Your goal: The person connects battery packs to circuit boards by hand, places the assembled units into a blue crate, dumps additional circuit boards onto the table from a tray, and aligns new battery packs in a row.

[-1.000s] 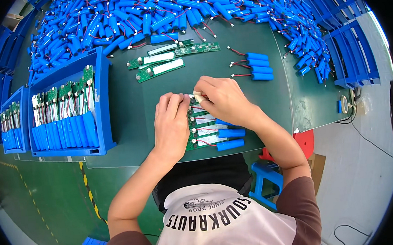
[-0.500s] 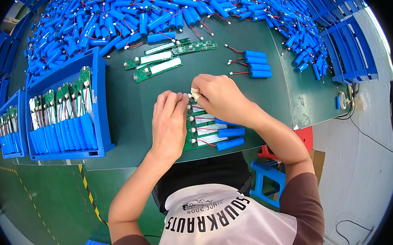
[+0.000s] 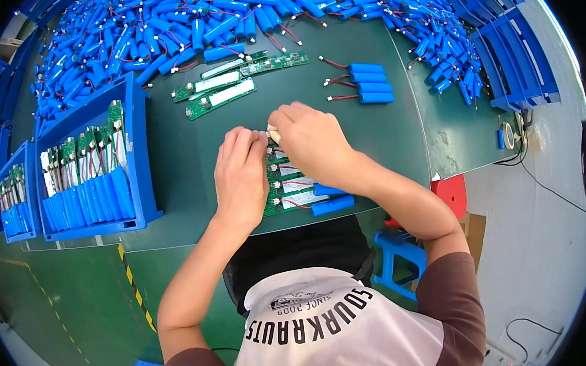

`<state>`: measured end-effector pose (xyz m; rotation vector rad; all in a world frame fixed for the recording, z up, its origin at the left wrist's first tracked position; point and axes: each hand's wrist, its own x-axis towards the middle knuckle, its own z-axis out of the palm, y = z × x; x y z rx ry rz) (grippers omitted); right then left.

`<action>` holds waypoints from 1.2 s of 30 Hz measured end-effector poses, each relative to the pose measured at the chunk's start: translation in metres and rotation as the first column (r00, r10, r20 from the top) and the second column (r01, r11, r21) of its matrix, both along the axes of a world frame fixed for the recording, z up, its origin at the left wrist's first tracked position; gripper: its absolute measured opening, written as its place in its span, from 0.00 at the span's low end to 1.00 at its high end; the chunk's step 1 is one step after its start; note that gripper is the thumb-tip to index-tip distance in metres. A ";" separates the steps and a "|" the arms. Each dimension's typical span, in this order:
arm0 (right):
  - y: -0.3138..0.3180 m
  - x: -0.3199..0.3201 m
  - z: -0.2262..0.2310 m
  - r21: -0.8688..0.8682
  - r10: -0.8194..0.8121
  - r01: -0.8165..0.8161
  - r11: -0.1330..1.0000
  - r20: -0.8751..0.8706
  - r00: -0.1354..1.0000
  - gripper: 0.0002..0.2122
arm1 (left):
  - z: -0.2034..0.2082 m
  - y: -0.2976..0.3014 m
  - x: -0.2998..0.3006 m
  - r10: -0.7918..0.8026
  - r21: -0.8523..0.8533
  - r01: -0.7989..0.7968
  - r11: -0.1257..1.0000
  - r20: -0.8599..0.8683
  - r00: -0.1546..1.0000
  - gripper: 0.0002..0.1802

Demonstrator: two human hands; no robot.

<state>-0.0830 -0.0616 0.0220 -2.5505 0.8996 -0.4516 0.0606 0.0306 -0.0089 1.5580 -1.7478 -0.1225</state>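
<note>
Blue cells at six o'clock look wired, boards at eleven undone; I can't tell what narrowed left hand and right hand hold

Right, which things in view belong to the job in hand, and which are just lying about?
Seem part of the job:
Circuit boards partly under the right hand
Nearby loose boards
Wired blue cells
Bin of boards, cells

Apparently just lying about:
Tape roll
Blue stool
Brown cardboard

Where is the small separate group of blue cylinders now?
In the head view, the cylinder group lies right of the loose boards, beyond the right hand.
</note>
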 end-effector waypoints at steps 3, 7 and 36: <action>-0.003 -0.015 0.013 -0.368 0.046 -0.077 0.927 -0.094 0.994 0.08 | 0.006 -0.001 0.002 0.020 -0.022 -0.018 1.000 0.099 0.995 0.15; -0.049 -0.072 0.032 0.039 -0.222 0.221 0.974 0.026 0.975 0.09 | 0.025 -0.016 0.029 0.047 0.085 -0.052 0.995 0.054 0.997 0.15; -0.064 -0.071 0.002 0.497 -0.148 -0.069 0.865 0.384 0.911 0.06 | 0.044 -0.056 -0.021 0.087 0.139 -0.022 0.990 -0.488 0.868 0.10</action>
